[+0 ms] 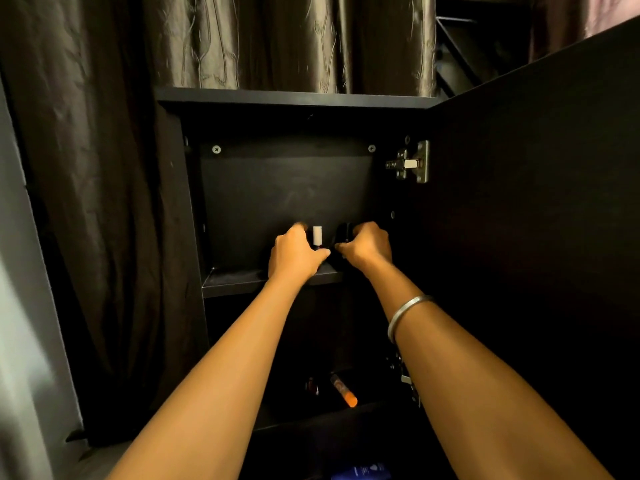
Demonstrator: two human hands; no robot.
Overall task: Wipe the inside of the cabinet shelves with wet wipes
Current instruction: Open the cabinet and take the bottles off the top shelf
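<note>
Both hands' grips close on small dark items on the upper shelf (239,280): left hand (296,256), right hand (367,245).

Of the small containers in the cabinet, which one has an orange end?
The tube on the lower shelf, lying tilted, has the orange end. The small bottle between the hands on the upper shelf has a white cap.

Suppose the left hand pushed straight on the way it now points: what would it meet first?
Probably the white-capped bottle just beyond the left hand on the upper shelf, then the cabinet's back panel; depth is hard to judge.
</note>
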